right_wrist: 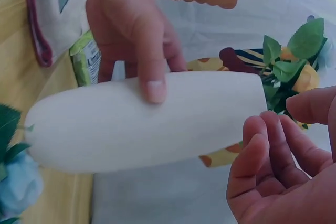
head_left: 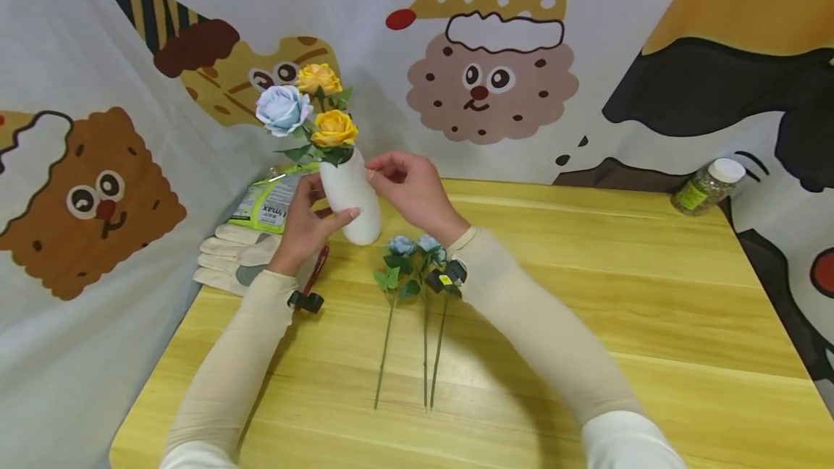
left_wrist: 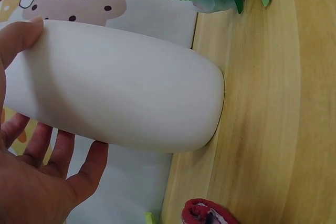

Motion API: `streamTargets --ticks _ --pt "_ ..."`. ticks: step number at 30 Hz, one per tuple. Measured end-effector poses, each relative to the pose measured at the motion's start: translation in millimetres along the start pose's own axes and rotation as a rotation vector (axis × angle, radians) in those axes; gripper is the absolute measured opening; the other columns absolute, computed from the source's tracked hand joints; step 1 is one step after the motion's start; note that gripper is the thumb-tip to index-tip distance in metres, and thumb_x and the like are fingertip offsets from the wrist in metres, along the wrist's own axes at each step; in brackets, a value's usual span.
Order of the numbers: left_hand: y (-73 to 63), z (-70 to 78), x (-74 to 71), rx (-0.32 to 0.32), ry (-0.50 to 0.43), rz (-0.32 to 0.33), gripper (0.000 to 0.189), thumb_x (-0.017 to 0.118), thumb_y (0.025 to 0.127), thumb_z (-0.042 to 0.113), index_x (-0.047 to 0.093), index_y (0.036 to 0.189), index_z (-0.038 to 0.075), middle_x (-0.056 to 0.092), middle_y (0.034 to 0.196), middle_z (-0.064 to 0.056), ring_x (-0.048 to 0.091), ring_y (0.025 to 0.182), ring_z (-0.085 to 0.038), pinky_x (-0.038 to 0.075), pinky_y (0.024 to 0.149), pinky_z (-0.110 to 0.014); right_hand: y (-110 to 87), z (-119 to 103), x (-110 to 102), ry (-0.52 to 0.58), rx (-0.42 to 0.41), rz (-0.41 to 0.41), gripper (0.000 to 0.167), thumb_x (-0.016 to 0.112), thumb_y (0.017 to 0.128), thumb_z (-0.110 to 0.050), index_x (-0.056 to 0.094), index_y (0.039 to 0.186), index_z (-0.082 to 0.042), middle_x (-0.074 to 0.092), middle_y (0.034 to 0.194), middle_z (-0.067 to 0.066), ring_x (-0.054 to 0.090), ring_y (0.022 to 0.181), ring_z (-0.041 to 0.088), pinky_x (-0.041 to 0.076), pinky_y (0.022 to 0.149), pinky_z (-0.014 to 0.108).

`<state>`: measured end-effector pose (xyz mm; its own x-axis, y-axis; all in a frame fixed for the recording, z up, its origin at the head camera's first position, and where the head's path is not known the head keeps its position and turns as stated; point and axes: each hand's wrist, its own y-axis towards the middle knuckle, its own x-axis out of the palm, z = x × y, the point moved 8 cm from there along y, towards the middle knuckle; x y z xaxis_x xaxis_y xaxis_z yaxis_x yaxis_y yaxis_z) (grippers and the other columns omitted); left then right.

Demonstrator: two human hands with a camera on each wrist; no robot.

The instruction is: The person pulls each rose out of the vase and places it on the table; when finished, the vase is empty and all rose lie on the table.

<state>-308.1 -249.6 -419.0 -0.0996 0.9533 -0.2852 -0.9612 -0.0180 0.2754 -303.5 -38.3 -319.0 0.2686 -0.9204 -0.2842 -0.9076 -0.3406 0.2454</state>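
Two hands are at the white vase (head_left: 354, 197), which stands close to upright near the back of the worktop (head_left: 326, 382), left of centre in the head view. The left hand (head_left: 308, 221) grips its body, thumb in front and fingers round the far side. The right hand (head_left: 413, 190) is beside the rim, fingers loosely bent, thumb apart, with nothing seen in its grasp; whether its fingertips touch the rim I cannot tell. Yellow roses (head_left: 334, 128) and a pale blue rose (head_left: 284, 110) rise from the mouth. Three loose blue roses (head_left: 402, 245) lie just beside the base, blooms toward the vase, stems pointing at the person, nearer the right arm.
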Motion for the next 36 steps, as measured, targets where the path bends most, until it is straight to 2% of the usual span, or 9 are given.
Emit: streamTargets --ticks 5,9,13,16,20,23,27,31,36 --pt "0.4 0.7 0.3 0.009 0.001 0.002 0.078 0.090 0.086 0.021 0.044 0.148 0.007 0.052 0.143 -0.012 0.056 0.126 -0.028 0.053 0.107 -0.061 9.4 -13 10 -0.005 -0.020 -0.007 0.023 0.068 0.104 -0.020 0.076 0.122 -0.009 0.075 0.102 0.007 0.067 0.092 0.019 0.055 0.081 0.029" --pt "0.1 2.2 0.1 0.007 -0.004 0.001 0.078 0.090 0.086 0.021 0.045 0.148 0.007 0.052 0.143 -0.012 0.056 0.127 -0.029 0.053 0.107 -0.060 17.5 -17 17 -0.031 -0.029 0.008 0.023 0.068 0.104 -0.021 0.077 0.122 -0.010 0.075 0.099 0.006 0.066 0.090 0.018 0.056 0.077 0.028" --pt "0.2 2.2 0.5 -0.004 -0.004 -0.004 0.079 0.090 0.086 0.022 0.044 0.148 0.008 0.052 0.145 -0.012 0.056 0.128 -0.030 0.054 0.108 -0.059 25.4 -17 23 -0.080 -0.023 0.048 0.015 0.069 0.103 -0.024 0.077 0.104 -0.011 0.070 0.086 0.003 0.062 0.081 0.018 0.050 0.068 0.027" --pt "0.6 2.2 0.9 -0.008 -0.005 -0.008 0.080 0.090 0.086 0.022 0.044 0.150 0.009 0.051 0.146 -0.012 0.056 0.129 -0.030 0.054 0.108 -0.058 30.3 -17 26 -0.117 -0.012 0.073 0.020 0.068 0.104 -0.025 0.070 0.089 -0.011 0.060 0.075 0.003 0.054 0.072 0.020 0.042 0.062 0.028" --pt "0.7 1.8 0.5 -0.005 0.000 -0.007 0.080 0.090 0.086 0.022 0.044 0.150 0.010 0.051 0.146 -0.012 0.056 0.129 -0.029 0.054 0.108 -0.058 35.9 -16 29 -0.159 0.010 0.097 0.022 0.068 0.103 -0.023 0.067 0.084 -0.011 0.053 0.068 0.002 0.050 0.068 0.019 0.038 0.059 0.027" --pt "0.8 0.4 0.3 -0.003 0.000 -0.005 0.079 0.090 0.086 0.022 0.044 0.149 0.009 0.052 0.144 -0.012 0.056 0.129 -0.029 0.053 0.108 -0.058 38.6 -15 29 -0.180 0.024 0.108 0.017 0.071 0.100 -0.018 0.068 0.085 -0.010 0.055 0.069 0.001 0.051 0.069 0.018 0.039 0.059 0.027" --pt "1.3 0.7 1.0 -0.003 -0.005 -0.004 0.078 0.090 0.086 0.021 0.044 0.147 0.008 0.052 0.143 -0.012 0.056 0.128 -0.030 0.053 0.108 -0.058 39.7 -17 27 -0.151 0.017 0.123 0.006 0.072 0.098 -0.014 0.075 0.097 -0.009 0.065 0.080 0.003 0.059 0.078 0.017 0.047 0.067 0.027" --pt "1.9 -0.3 1.0 0.004 0.002 -0.001 0.077 0.090 0.086 0.022 0.045 0.147 0.009 0.053 0.143 -0.012 0.056 0.128 -0.029 0.054 0.108 -0.058 38.7 -22 20 -0.114 0.002 0.151 0.016 0.073 0.099 -0.016 0.077 0.113 -0.010 0.074 0.098 0.004 0.066 0.090 0.017 0.055 0.077 0.028" --pt "2.0 -2.0 0.9 -0.009 0.005 -0.001 0.078 0.091 0.085 0.026 0.045 0.147 0.012 0.052 0.144 -0.010 0.056 0.129 -0.028 0.053 0.108 -0.059 37.4 -28 12 -0.081 -0.008 0.175 0.021 0.073 0.100 -0.020 0.076 0.119 -0.011 0.077 0.109 0.005 0.070 0.100 0.018 0.059 0.084 0.031"
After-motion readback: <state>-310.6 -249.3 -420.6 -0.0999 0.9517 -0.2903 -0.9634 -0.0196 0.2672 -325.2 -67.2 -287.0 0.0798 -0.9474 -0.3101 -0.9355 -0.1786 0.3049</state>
